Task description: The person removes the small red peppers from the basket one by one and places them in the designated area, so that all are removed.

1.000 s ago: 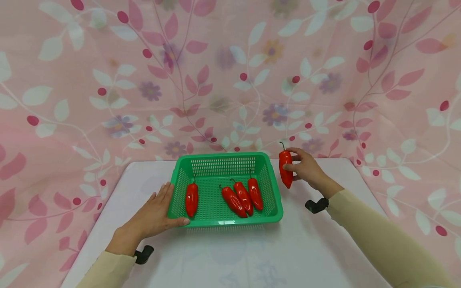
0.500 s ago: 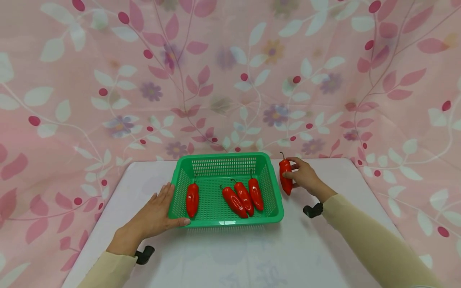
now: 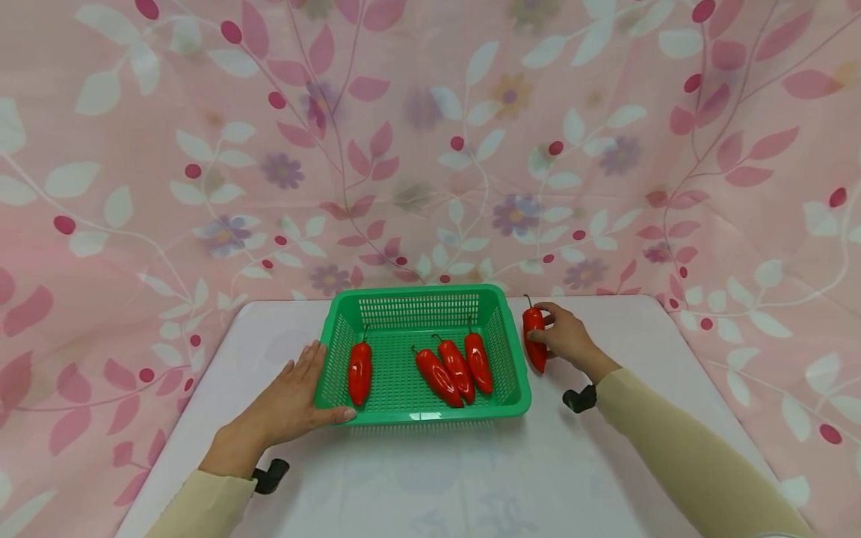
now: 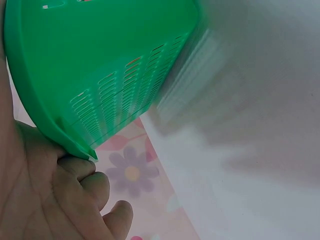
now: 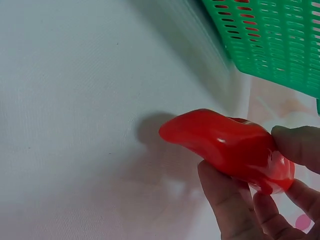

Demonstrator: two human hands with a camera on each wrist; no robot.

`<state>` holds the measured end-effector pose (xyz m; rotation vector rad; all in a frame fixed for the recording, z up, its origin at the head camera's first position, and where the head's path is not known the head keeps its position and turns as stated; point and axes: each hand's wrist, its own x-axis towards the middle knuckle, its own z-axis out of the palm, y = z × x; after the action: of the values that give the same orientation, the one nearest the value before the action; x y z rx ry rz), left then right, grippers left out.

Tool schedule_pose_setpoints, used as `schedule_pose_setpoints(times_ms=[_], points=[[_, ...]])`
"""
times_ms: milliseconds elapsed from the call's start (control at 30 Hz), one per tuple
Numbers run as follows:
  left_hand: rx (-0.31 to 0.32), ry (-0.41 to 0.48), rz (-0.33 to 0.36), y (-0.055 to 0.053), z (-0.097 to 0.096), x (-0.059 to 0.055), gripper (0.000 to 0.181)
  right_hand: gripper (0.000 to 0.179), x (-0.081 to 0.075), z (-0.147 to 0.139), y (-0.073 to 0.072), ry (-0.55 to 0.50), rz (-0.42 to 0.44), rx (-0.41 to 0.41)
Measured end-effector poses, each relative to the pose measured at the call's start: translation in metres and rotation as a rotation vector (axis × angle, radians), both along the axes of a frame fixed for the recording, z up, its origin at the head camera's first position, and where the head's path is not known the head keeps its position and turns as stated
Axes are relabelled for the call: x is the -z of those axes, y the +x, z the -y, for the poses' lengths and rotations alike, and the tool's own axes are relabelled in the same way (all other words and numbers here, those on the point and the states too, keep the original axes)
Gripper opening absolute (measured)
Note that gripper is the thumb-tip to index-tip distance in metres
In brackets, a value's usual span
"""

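Observation:
My right hand (image 3: 570,338) pinches a red pepper (image 3: 531,321) between thumb and fingers, just right of the green plastic basket (image 3: 430,416). The pepper's stem points toward the back. In the right wrist view its tapered tip (image 5: 185,129) casts a shadow on the cloth; whether it touches the table I cannot tell. My left hand (image 3: 279,400) rests with straight fingers along the basket's left rim, its thumb on the front rim. One red pepper (image 3: 359,373) lies at the left inside the basket. Three more lie at the right, including a slanted pepper (image 3: 437,377).
The basket stands on a table with a white cloth (image 3: 430,478). A pink floral curtain (image 3: 430,149) hangs directly behind the table. Each wrist carries a small black camera, such as the right wrist camera (image 3: 580,399).
My right hand has lowered the pepper toward the table and slightly toward me, on the basket's right side. The left hand and the basket have stayed in place.

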<state>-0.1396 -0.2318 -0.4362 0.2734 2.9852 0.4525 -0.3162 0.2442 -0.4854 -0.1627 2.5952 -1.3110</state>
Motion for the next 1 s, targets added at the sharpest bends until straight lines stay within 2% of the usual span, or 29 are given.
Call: schedule_pose_setpoints(times_ms=[500, 1000], points=[[-0.004, 0.009, -0.003, 0.001, 0.001, 0.0, 0.131, 0.07, 0.013, 0.001, -0.002, 0.074, 0.013, 0.005], [-0.001, -0.002, -0.006, -0.001, 0.002, 0.001, 0.134, 0.068, 0.018, 0.0, -0.002, 0.107, 0.029, 0.016]])
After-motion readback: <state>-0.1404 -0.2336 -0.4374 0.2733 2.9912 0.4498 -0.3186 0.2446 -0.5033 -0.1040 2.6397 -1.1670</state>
